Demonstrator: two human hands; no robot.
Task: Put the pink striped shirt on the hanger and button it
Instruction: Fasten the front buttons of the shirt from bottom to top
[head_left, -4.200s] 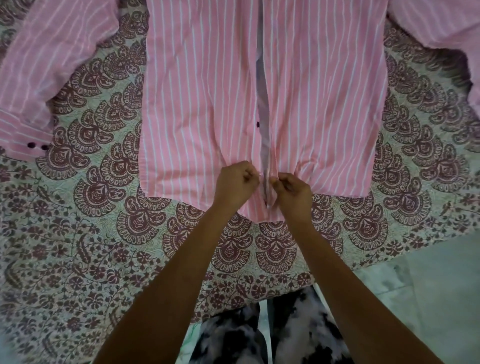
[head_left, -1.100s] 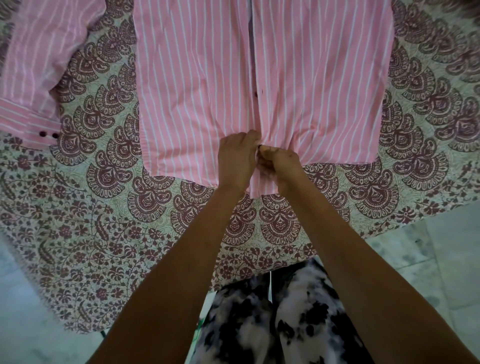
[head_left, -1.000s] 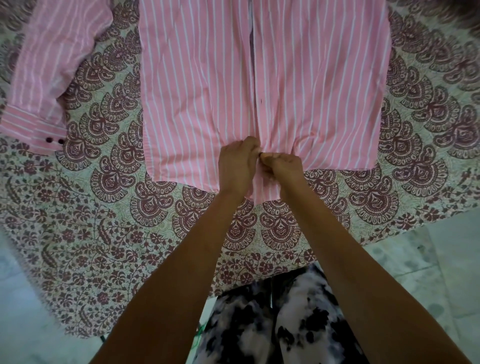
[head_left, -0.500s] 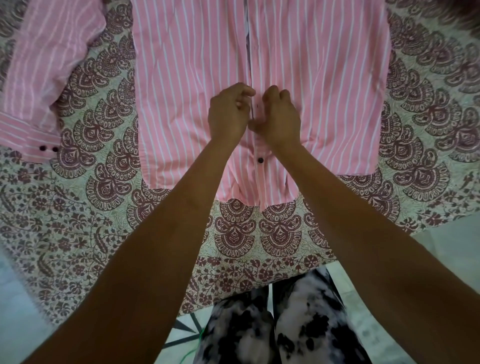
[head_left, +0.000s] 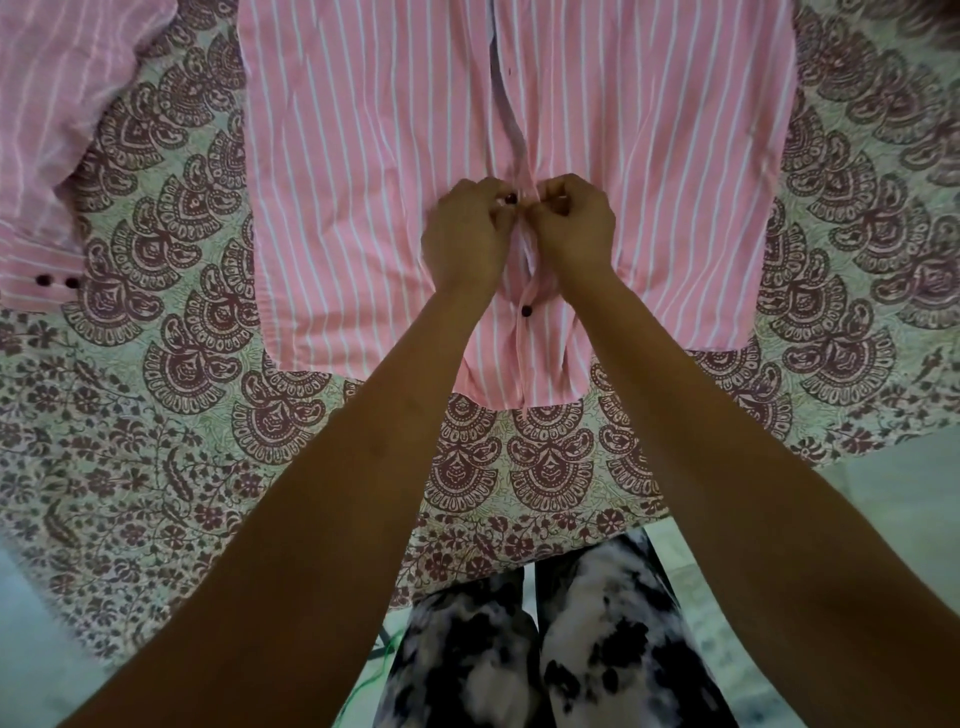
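The pink striped shirt (head_left: 363, 171) lies flat, front up, on a patterned cloth, its hem toward me. My left hand (head_left: 467, 234) pinches the left edge of the front placket beside a dark button (head_left: 511, 197). My right hand (head_left: 574, 223) pinches the right edge of the placket, touching the left hand. A lower dark button (head_left: 527, 310) sits fastened between my wrists. Above my hands the placket stays parted. The hanger is not visible.
A maroon-and-cream patterned cloth (head_left: 171, 415) covers the surface under the shirt. The shirt's left sleeve (head_left: 57, 130) lies out at the left, its cuff with two dark buttons (head_left: 54, 282). Pale floor (head_left: 893, 499) shows at the right. My patterned trousers (head_left: 561, 649) are below.
Both hands left the hem, where the lowest button is now fastened, and moved up the placket to the button above. They now pinch the two edges together there.
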